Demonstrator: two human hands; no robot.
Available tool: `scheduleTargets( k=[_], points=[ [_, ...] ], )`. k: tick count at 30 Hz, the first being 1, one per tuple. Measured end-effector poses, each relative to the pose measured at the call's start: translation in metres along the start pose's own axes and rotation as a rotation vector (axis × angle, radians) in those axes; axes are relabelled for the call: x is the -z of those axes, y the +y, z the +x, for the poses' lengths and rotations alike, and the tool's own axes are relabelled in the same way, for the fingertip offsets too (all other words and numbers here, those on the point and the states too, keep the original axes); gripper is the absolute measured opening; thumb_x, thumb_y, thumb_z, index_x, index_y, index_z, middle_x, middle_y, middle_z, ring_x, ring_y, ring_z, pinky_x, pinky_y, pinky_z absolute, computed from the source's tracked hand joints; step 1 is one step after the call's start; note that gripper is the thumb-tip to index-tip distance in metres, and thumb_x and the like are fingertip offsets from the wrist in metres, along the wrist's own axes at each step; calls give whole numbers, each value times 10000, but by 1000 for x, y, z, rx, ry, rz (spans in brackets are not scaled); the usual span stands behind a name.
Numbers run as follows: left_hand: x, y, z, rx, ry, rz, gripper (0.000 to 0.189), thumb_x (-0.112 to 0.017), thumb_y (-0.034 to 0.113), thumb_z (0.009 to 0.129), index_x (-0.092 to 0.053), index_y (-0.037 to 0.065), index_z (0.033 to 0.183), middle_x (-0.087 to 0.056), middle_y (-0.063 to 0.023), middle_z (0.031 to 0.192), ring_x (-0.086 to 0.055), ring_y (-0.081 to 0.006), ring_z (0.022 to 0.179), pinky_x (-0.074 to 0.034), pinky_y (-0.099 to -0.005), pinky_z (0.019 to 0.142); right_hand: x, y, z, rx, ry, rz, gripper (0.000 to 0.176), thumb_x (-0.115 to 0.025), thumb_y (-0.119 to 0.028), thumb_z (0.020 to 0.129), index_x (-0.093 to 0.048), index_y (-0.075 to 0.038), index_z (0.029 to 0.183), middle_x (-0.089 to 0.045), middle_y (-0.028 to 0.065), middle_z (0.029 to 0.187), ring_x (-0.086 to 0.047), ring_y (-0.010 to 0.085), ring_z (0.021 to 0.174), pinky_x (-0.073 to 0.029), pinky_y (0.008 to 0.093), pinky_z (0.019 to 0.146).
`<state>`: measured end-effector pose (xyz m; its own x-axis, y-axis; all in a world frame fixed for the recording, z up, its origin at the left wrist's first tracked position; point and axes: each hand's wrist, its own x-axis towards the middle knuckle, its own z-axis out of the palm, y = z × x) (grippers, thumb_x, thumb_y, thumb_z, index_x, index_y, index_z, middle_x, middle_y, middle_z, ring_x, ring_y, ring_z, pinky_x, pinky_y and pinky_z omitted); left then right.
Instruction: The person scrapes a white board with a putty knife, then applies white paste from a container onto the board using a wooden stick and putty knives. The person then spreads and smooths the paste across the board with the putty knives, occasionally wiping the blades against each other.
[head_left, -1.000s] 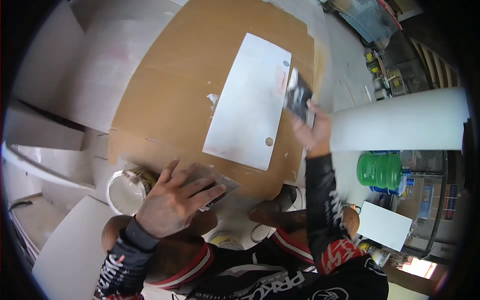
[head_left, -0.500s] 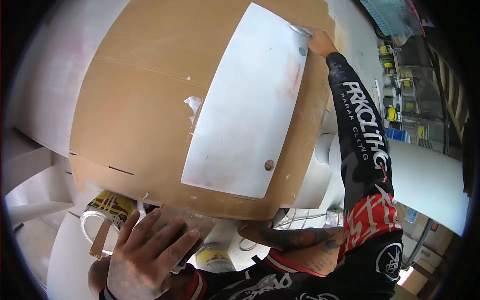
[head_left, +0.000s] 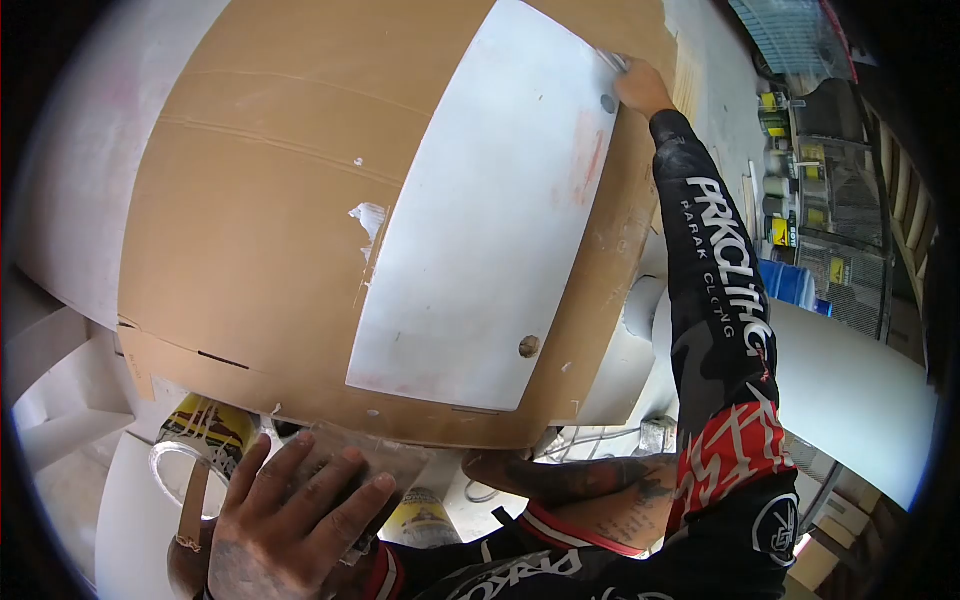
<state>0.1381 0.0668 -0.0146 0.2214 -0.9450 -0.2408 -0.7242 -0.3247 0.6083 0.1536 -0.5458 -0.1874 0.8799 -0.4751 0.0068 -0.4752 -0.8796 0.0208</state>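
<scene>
A long white panel (head_left: 480, 220) with a reddish smear and a round hole near its lower right corner lies on brown cardboard (head_left: 270, 210). At the panel's upper right edge, my right hand (head_left: 643, 86) is closed around a thin greyish tool (head_left: 612, 61), whose far part touches the edge. My left hand (head_left: 290, 515) is at the bottom left, below the cardboard, its fingers spread over a clear plastic sheet or plate (head_left: 375, 450). Its palm side is hidden, so whether it grips the plastic is unclear.
An open can (head_left: 205, 430) with a wooden stick (head_left: 193, 505) stands at the lower left. Another can (head_left: 420, 520) is beneath the cardboard. Several cans and a blue container (head_left: 788, 284) stand on the right. A curved white piece (head_left: 840, 370) lies at the lower right.
The panel and cardboard have shifted slightly left and down in view. The tool's tip has moved from over the panel's corner toward its right edge. My left hand's fingers are slightly lower.
</scene>
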Motion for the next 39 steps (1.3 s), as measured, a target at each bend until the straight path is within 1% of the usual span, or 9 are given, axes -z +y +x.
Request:
scheduleTargets(
  k=[7, 9, 13, 18, 25, 28, 33, 36, 39],
  points=[
    [9, 8, 3, 40, -13, -71, 565, -759, 420, 653, -647, 81, 1091, -670, -132, 1084, -598, -410, 1074, -424, -570, 946, 1, -15, 11, -53, 16, 15, 409, -500, -181, 724, -672, -27, 1061, -636, 302, 966, -621, 442, 936, -479, 463, 870],
    [9, 10, 2, 36, -2, -60, 541, -750, 385, 658, -647, 81, 1094, -667, -134, 1084, -603, -404, 1061, -424, -567, 945, 2, -17, 20, -41, -112, 38, 510, -493, -151, 744, -600, -72, 1237, -627, 291, 1070, -595, 423, 1037, -459, 414, 913],
    [7, 10, -4, 16, 11, -28, 526, -745, 362, 654, -646, 82, 1088, -664, -135, 1082, -604, -394, 1057, -429, -558, 941, 9, -16, 12, 91, -139, 168, 503, -507, -149, 744, -606, -68, 1230, -654, 261, 1031, -642, 350, 972, -472, 376, 880],
    [14, 16, -12, -8, 55, -66, 466, -726, 223, 675, -636, 83, 1110, -658, -123, 1097, -600, -389, 1061, -444, -536, 938, 12, -21, -30, 152, -221, 246, 493, -532, -123, 745, -606, -50, 1226, -681, 179, 974, -631, 237, 854, -464, 300, 833],
    [17, 18, -41, -66, 118, -109, 569, -737, 103, 661, -605, 122, 1215, -644, -108, 1150, -604, -357, 1044, -463, -517, 930, 31, -81, -121, 11, -328, 345, 473, -550, -119, 767, -600, -35, 1230, -672, 191, 1068, -645, 264, 952, -468, 319, 877],
    [12, 17, -53, -130, 258, -202, 481, -635, -17, 696, -603, 24, 1174, -641, -183, 1130, -598, -407, 1050, -478, -468, 918, 30, -101, -162, 36, -333, 340, 471, -548, -119, 767, -601, -27, 1225, -666, 190, 1100, -645, 272, 997, -468, 327, 901],
    [4, 15, -71, -95, 354, -219, 344, -574, 64, 856, -582, -5, 1192, -643, -212, 1072, -619, -378, 1010, -484, -413, 894, 28, -138, -236, 42, -283, 369, 462, -546, -125, 765, -606, -20, 1211, -660, 191, 1112, -641, 287, 1013, -470, 330, 907],
    [-5, 15, -80, 51, 386, -467, 366, -445, 249, 1007, -550, -22, 1229, -655, -197, 1080, -644, -315, 970, -464, -340, 878, 28, -163, -284, 62, -243, 393, 447, -555, -141, 756, -621, -34, 1185, -647, 191, 1123, -627, 320, 1017, -473, 351, 911],
    [-16, 17, -80, 17, 504, -529, 301, -478, 192, 989, -576, 32, 1224, -655, -203, 992, -646, -332, 868, -488, -368, 802, 26, -187, -329, 89, -201, 411, 430, -579, -152, 740, -637, -52, 1154, -642, 175, 1120, -614, 349, 1003, -484, 383, 891]
  ],
)
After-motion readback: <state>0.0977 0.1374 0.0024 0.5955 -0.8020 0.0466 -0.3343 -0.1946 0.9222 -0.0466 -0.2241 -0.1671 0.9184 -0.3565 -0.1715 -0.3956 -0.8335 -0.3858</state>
